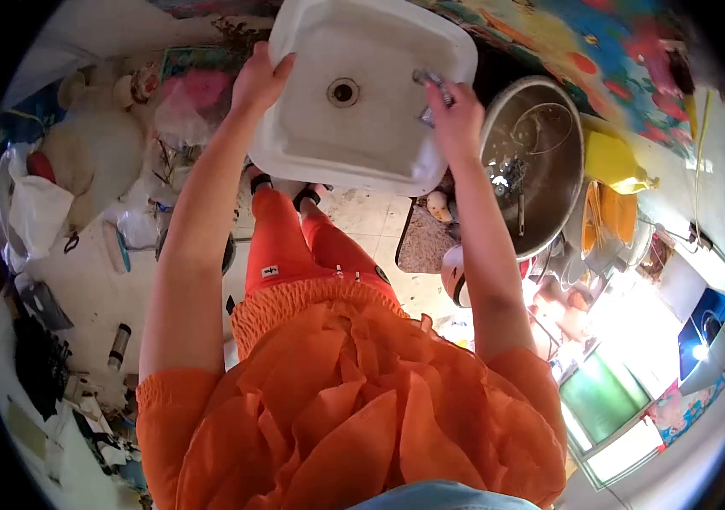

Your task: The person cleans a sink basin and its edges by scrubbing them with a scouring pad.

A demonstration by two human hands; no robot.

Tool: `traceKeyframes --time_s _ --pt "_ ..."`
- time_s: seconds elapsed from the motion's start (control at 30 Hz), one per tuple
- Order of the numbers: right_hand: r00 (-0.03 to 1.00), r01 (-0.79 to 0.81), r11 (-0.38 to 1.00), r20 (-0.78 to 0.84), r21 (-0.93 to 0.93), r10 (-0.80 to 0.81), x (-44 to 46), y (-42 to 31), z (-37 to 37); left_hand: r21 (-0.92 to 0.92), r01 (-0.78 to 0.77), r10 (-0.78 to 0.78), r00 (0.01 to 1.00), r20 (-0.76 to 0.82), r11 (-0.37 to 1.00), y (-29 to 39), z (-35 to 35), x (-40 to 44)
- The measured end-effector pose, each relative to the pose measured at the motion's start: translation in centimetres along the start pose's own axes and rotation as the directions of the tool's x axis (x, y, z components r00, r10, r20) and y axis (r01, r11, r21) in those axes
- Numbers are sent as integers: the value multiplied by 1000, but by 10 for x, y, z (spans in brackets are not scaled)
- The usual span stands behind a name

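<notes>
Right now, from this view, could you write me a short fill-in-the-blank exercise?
1. The silvery item is in the person's ____ hand.
2. The left hand touches the ____ sink.
3. The metal basin lies between the sink and the ____ jug.

Missing words: right; white; yellow.

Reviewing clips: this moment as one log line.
left hand: on white rectangular sink; right hand: holding small silvery item over sink; nearby: round metal basin

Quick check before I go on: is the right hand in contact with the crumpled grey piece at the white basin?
Touching. The head view shows it: the right hand has its fingers curled over the crumpled grey piece, which sticks out past them.
</notes>
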State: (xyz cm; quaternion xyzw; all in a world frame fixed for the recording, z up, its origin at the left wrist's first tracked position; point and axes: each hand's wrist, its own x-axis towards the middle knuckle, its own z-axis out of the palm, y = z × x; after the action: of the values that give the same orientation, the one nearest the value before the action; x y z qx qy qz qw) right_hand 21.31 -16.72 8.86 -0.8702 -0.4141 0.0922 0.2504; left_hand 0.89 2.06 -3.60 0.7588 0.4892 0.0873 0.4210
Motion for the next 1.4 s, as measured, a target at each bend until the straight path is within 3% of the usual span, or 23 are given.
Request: traceKeyframes --time_s 0.07,0.1,0.17,0.23,0.3,0.37,0.4,0.47,0.53,0.6,0.67,0.7,0.77,0.87,0.97,1.03,1.07,1.1,1.17,1.2,1.23,1.3,1.4 --pt "994 -64 995 -86 81 71 5 -18 -44 -13 -45 45 998 -42 999 -2 2 2" --pt "979 57 998 -196 7 -55 7 -9 -60 -4 -34 34 999 -25 999 -1 2 3" --pt "970 25 1000 -242 10 -22 8 27 -84 20 -2 2 1000 8 1000 0 0 2" --pt "986 -37 968 -166 -249 -5 5 87 -93 13 -40 40 999 -14 999 -3 2 4" --pt "999 -11 812 34 -583 38 -7 181 -71 4 -55 55 998 -31 998 -3 1 4" --pt "797 483 325 562 -813 222 -30 261 -21 -4 -51 51 998 -30 999 0 -1 0" --pt "748 519 332 606 -788 270 -53 271 -3 -8 -57 57 998 -32 998 -1 1 -2" --pt "845 354 618 523 -702 111 -76 252 -4 -17 -73 71 996 -60 997 -3 2 2" --pt "897 255 758 439 -601 46 -73 235 -30 -43 -46 45 999 -24 998 -5 3 -2" --pt "904 -255 722 105 -644 413 -71 235 -14 -30 -58 56 998 -40 998 -5 1 3" --pt "960 -83 735 144 -673 240 -66 233 -3 15 -82 83 993 -83 997 -7 4 2" --pt "935 -117 892 256 -436 248 -57 258 0 11 -76 77 995 -68 997 -7 3 4" --pt "895 -227 964 361 -141 263 -50 249 -17 -2 -62 62 998 -20 998 -7 1 2" --pt "943 -330 908 48 257 329 -33 130 -52 -22 -62 61 997 -53 998 -3 -1 0" --pt "984 -151 962 -62 228 169 -36 51 -45 -18 125 -121 982 143 992 11 -14 -1" --pt "954 -298 883 115 362 275 -46 -8 -15 -68 -17 22 997 79 998 -9 -2 9" --pt "916 -332 927 296 173 273 -48 -24 3 -87 -81 86 995 47 993 -19 0 11" --pt "988 -51 974 152 219 18 -64 -26 39 -150 -100 112 991 74 984 -25 -7 10" --pt "949 36 918 276 394 -155 -91 -39 83 -272 -136 174 978 119 952 -34 -22 11" --pt "910 249 898 230 363 -346 -102 -47 95 -352 -72 116 988 105 933 -37 -33 4" --pt "885 267 891 273 368 -378 -116 -58 101 -430 -11 57 994 94 903 -38 -48 -9" --pt "820 470 875 310 114 -481 -124 -78 113 -604 116 -58 992 115 788 -57 -67 -26" --pt "855 446 893 322 -55 -407 -115 -111 135 -707 281 -270 954 131 649 -88 -89 -58"
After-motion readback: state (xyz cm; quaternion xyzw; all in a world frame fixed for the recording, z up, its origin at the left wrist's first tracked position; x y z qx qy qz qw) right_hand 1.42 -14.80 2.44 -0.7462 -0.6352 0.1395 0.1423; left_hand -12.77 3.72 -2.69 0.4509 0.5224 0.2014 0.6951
